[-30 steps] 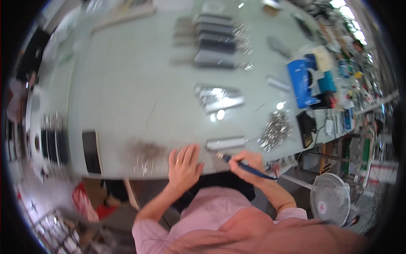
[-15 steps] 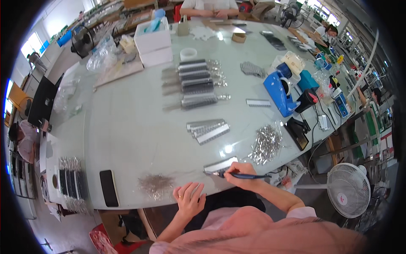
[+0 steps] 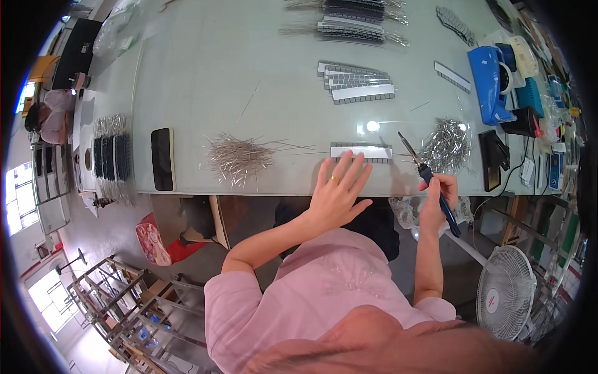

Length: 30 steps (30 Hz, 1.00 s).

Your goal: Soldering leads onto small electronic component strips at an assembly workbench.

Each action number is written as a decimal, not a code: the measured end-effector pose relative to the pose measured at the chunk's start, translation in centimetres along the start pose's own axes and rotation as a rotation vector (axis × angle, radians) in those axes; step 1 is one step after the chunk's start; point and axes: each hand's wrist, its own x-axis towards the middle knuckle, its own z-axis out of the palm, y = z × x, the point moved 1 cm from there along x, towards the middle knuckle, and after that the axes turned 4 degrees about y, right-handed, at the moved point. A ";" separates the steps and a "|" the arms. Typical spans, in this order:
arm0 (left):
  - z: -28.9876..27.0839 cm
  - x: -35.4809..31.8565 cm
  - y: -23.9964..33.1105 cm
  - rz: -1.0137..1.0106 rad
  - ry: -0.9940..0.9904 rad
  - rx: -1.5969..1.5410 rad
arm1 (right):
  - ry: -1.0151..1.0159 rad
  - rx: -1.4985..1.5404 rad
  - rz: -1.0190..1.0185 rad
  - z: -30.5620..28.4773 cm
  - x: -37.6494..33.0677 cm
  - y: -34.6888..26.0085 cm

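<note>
My left hand is open with its fingers spread, the fingertips resting on the near edge of a flat white strip with grey segmented edges. A ring sits on one of its fingers. To the right, my right hand is closed round the dark blue handle of a soldering iron. Its thin metal tip points up and left, apart from the strip. Beyond the iron lies a heap of short shiny metal pieces. Left of the strip, thin wires form a loose pile, some reaching toward the strip.
Several similar strips lie fanned farther back, behind them bundled strips with wire ends. A single strip lies near a blue tape dispenser. A phone and more wired bundles are left. A white fan stands lower right.
The view has tilted down. My right hand has drawn the soldering iron away from the strip to the right, its tip now upward. My left hand has moved right onto the strip.
</note>
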 end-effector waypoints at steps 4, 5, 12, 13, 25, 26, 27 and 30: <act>0.4 0.8 0.0 -0.098 -0.085 0.029 | 0.037 0.020 0.027 -0.9 -0.9 0.4; 0.5 0.9 0.0 -0.117 -0.095 0.037 | 0.027 0.018 0.020 -1.0 -0.9 0.4; -0.1 -0.3 -0.4 -0.025 0.003 0.053 | -0.046 0.029 0.034 -1.1 -0.8 0.4; -0.4 -1.2 -1.0 -0.011 0.050 0.080 | -0.055 -0.006 0.028 -0.8 -0.9 0.2; 1.0 2.1 0.0 -0.081 -0.147 0.020 | -0.001 -0.036 -0.034 -0.3 -0.1 -0.4; 1.1 2.2 -0.1 -0.066 -0.147 0.009 | 0.023 -0.050 -0.055 -0.6 0.0 -0.6; 1.2 2.3 -0.2 -0.063 -0.163 0.025 | 0.037 -0.058 -0.058 -1.1 0.1 -0.4; 1.6 2.5 -0.3 -0.047 -0.184 0.047 | 0.039 -0.004 -0.047 -2.3 0.1 0.5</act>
